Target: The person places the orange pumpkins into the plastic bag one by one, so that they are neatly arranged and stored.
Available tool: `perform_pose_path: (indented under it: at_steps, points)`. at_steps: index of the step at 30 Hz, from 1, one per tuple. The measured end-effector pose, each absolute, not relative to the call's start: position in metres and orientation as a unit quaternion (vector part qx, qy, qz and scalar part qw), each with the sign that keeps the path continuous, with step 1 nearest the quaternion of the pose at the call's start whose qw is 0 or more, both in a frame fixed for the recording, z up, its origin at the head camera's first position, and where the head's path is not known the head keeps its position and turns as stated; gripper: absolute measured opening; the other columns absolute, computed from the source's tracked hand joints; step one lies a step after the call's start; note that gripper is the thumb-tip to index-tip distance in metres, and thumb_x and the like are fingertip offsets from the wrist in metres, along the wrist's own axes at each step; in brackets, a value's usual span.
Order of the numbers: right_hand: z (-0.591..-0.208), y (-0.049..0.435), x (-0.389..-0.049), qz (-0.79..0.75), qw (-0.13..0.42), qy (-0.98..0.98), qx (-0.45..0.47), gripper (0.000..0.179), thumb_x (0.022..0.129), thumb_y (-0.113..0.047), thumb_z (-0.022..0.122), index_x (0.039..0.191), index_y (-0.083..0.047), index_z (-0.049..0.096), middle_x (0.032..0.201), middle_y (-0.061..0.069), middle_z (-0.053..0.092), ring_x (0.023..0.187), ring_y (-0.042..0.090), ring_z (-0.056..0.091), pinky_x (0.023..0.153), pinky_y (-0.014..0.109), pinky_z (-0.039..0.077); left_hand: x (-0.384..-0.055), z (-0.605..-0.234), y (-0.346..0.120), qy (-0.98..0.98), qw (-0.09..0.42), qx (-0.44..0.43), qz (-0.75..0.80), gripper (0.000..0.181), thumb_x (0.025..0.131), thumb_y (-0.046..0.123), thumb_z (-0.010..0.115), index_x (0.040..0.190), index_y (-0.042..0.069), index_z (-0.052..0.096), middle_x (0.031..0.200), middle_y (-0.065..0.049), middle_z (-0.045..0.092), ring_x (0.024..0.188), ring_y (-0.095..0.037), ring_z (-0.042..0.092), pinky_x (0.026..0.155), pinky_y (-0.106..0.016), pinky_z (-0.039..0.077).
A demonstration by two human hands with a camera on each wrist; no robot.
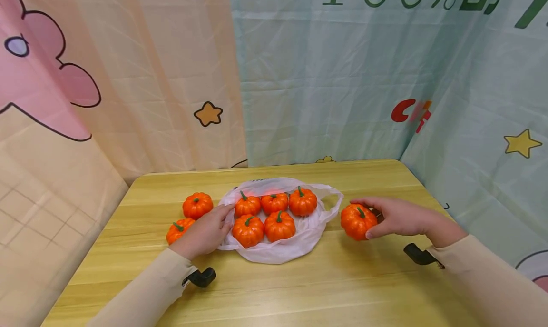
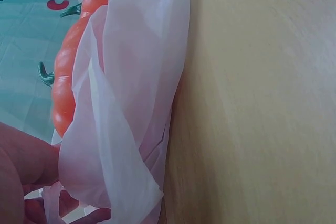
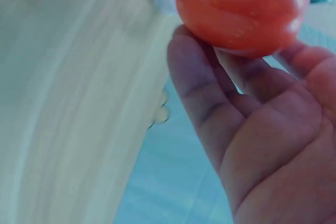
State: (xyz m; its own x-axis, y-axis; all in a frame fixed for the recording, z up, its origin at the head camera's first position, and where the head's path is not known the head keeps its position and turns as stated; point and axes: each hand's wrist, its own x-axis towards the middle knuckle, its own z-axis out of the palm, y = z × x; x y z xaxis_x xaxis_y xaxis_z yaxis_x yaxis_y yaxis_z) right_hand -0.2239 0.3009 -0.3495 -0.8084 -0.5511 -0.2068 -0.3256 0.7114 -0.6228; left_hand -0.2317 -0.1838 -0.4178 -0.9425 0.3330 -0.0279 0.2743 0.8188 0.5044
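Apparently I'm mid-bagging: my right grip (image 1: pixel 396 216) is clamped on a pumpkin (image 1: pixel 355 222), between the bag (image 1: pixel 280 254) and the right edge of the counter (image 1: pixel 342 293); my left grip (image 1: pixel 209 231) pinches the bag's side. Next, I judge, calls for a gentle release inside.

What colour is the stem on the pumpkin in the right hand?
Green; the stem shows best in the head view.

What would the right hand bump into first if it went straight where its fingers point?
The pumpkin the right hand holds would likely bump the looped handle of the white plastic bag first. Height is hard to judge, so it might pass above.
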Motion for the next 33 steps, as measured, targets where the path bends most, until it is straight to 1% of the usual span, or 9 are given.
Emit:
perform_pose_path:
  at_steps: [2, 4, 9, 14, 19, 22, 26, 30, 33]
  points:
    - [-0.344, 0.290, -0.226, -0.306, 0.183, 0.903, -0.240, 0.085, 0.088, -0.029, 0.084, 0.157, -0.004, 0.042, 0.143, 0.016, 0.059, 0.121, 0.027, 0.061, 0.092, 0.025, 0.057, -0.232, -0.418, -0.184, 0.952, 0.057, 0.159, 0.254, 0.058, 0.109, 0.025, 0.056, 0.162, 0.011, 0.041, 0.163, -0.021, 0.045, 0.152, -0.044, 0.041, 0.123, -0.063, 0.036]
    - [-0.340, 0.279, -0.228, -0.314, 0.173, 0.904, -0.234, 0.085, 0.090, -0.029, 0.084, 0.159, -0.004, 0.040, 0.144, 0.017, 0.058, 0.122, 0.029, 0.061, 0.095, 0.031, 0.058, -0.232, -0.418, -0.184, 0.952, 0.057, 0.159, 0.254, 0.057, 0.109, 0.025, 0.057, 0.162, 0.011, 0.042, 0.163, -0.020, 0.046, 0.152, -0.044, 0.041, 0.123, -0.063, 0.036]
    - [-0.341, 0.253, -0.240, -0.326, 0.139, 0.906, -0.230, 0.088, 0.092, -0.028, 0.083, 0.161, -0.004, 0.034, 0.148, 0.022, 0.055, 0.129, 0.036, 0.060, 0.103, 0.048, 0.058, -0.231, -0.417, -0.183, 0.952, 0.060, 0.156, 0.258, 0.058, 0.109, 0.025, 0.057, 0.162, 0.010, 0.041, 0.163, -0.019, 0.046, 0.153, -0.043, 0.041, 0.123, -0.062, 0.036]
    - [-0.345, 0.227, -0.251, -0.335, 0.121, 0.909, -0.216, 0.089, 0.091, -0.027, 0.083, 0.159, -0.003, 0.032, 0.151, 0.024, 0.052, 0.134, 0.040, 0.057, 0.110, 0.054, 0.053, -0.232, -0.418, -0.183, 0.951, 0.065, 0.150, 0.262, 0.059, 0.109, 0.027, 0.057, 0.163, 0.011, 0.040, 0.164, -0.017, 0.046, 0.154, -0.040, 0.040, 0.124, -0.060, 0.035]
    - [-0.352, 0.203, -0.258, -0.340, 0.108, 0.912, -0.203, 0.088, 0.090, -0.025, 0.084, 0.156, 0.001, 0.032, 0.153, 0.026, 0.050, 0.140, 0.042, 0.052, 0.116, 0.057, 0.048, -0.232, -0.418, -0.183, 0.951, 0.064, 0.152, 0.263, 0.059, 0.109, 0.026, 0.057, 0.163, 0.011, 0.040, 0.164, -0.017, 0.046, 0.154, -0.041, 0.040, 0.124, -0.060, 0.035]
    - [-0.360, 0.193, -0.260, -0.337, 0.103, 0.915, -0.194, 0.085, 0.090, -0.023, 0.084, 0.153, 0.002, 0.033, 0.153, 0.027, 0.049, 0.140, 0.042, 0.052, 0.117, 0.057, 0.047, -0.232, -0.419, -0.183, 0.951, 0.059, 0.155, 0.261, 0.058, 0.108, 0.025, 0.057, 0.163, 0.010, 0.041, 0.163, -0.018, 0.047, 0.154, -0.041, 0.041, 0.124, -0.061, 0.035]
    - [-0.369, 0.184, -0.259, -0.321, 0.105, 0.923, -0.182, 0.081, 0.088, -0.022, 0.086, 0.148, 0.001, 0.037, 0.151, 0.025, 0.051, 0.137, 0.041, 0.055, 0.117, 0.056, 0.048, -0.233, -0.420, -0.183, 0.950, 0.056, 0.159, 0.261, 0.058, 0.109, 0.025, 0.056, 0.162, 0.009, 0.041, 0.163, -0.018, 0.047, 0.153, -0.041, 0.042, 0.124, -0.061, 0.035]
    - [-0.373, 0.180, -0.256, -0.298, 0.106, 0.931, -0.181, 0.079, 0.085, -0.023, 0.088, 0.146, -0.001, 0.042, 0.147, 0.022, 0.056, 0.133, 0.037, 0.058, 0.115, 0.054, 0.050, -0.233, -0.419, -0.183, 0.949, 0.062, 0.153, 0.268, 0.058, 0.109, 0.027, 0.056, 0.163, 0.012, 0.040, 0.164, -0.017, 0.045, 0.154, -0.040, 0.041, 0.124, -0.061, 0.035]
    - [-0.375, 0.181, -0.254, -0.290, 0.109, 0.932, -0.185, 0.079, 0.084, -0.023, 0.089, 0.146, -0.001, 0.045, 0.145, 0.019, 0.056, 0.132, 0.035, 0.057, 0.115, 0.054, 0.050, -0.233, -0.420, -0.183, 0.949, 0.067, 0.147, 0.271, 0.059, 0.109, 0.029, 0.055, 0.164, 0.014, 0.039, 0.166, -0.016, 0.044, 0.155, -0.040, 0.040, 0.125, -0.060, 0.034]
